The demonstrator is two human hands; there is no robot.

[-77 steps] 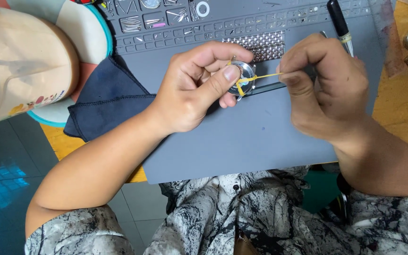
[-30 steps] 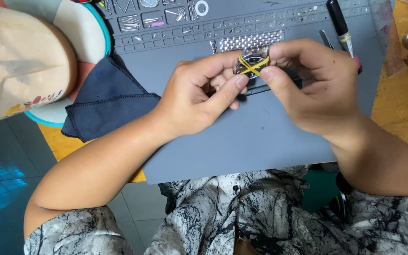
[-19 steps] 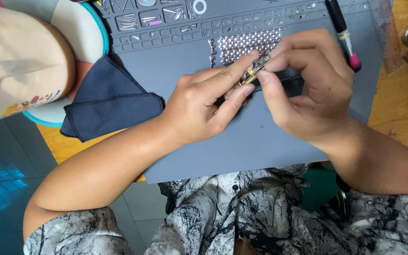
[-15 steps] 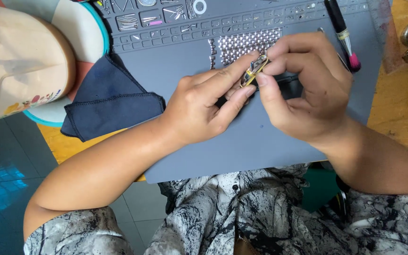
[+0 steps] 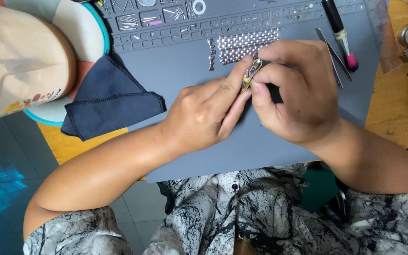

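We see the left hand [image 5: 204, 115] and the right hand [image 5: 298, 92] meeting above the grey work mat [image 5: 199, 71] on the wooden surface [image 5: 397, 118], both pinched on one small metal piece [image 5: 251, 73], gold and silver, held edge-on between the fingertips. The left thumb and forefinger clamp its lower end, and the right thumb and forefinger close on its upper side. We judge it light, stiff and slick, easy to let slip, so it is best gripped by its rim and not by its flat faces. Just behind it lies a strip of metal links [image 5: 244, 45]; tweezers [image 5: 329, 56] and a black pen-like tool [image 5: 338, 33] lie to the right. A dark blue cloth [image 5: 109, 101] lies to the left, well apart.
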